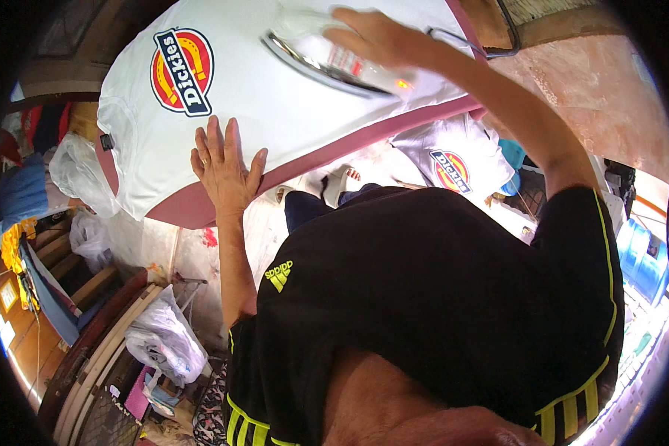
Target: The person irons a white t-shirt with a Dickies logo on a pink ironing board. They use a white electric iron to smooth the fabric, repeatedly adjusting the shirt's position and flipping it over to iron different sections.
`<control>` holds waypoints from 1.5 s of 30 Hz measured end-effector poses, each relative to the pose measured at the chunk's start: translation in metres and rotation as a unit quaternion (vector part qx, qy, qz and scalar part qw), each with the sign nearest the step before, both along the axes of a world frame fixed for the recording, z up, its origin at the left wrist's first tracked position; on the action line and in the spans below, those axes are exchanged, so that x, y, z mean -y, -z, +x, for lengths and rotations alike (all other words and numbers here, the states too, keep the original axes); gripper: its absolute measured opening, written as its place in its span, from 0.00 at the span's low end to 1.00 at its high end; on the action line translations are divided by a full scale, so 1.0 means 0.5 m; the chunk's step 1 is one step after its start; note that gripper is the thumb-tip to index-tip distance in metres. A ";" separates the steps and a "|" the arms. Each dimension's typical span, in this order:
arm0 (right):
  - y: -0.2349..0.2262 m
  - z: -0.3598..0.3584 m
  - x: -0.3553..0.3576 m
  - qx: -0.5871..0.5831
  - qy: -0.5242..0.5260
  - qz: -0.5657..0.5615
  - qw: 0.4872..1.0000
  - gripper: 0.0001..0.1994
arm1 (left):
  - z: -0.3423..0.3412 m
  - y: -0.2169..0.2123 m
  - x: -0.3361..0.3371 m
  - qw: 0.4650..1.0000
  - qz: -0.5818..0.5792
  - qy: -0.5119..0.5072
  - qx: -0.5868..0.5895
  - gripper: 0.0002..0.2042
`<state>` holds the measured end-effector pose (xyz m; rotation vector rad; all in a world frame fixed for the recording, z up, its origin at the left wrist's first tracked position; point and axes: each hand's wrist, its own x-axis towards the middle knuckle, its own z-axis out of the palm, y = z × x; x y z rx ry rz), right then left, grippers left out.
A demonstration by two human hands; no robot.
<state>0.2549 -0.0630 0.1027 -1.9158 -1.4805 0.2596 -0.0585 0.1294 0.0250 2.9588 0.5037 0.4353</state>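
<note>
White and silver, one iron, blurred, sits just left of and below the right grip, which clasps it from above, a single orange light glowing beneath that grip. One white shirt spreads under both, its one emblem up and left of the left grip, which presses flat, fingers extended, holding nothing. Around that grip shows one maroon ironing board; farther out are three white plastic bags leftward and lower left, and one second white garment below the right grip.
</note>
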 end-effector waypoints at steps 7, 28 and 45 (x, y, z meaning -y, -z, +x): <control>-0.097 -0.063 0.168 -0.043 0.066 -0.145 0.986 0.16 | 0.019 -0.020 0.000 1.000 -0.029 0.004 -0.004 0.38; -0.163 0.326 -0.089 0.007 0.191 -0.236 0.953 0.27 | 0.323 -0.046 0.232 0.989 -0.115 0.092 -0.003 0.37; -0.099 0.270 0.188 0.063 0.063 -0.196 0.976 0.27 | 0.336 0.001 0.513 0.953 -0.133 0.269 -0.034 0.38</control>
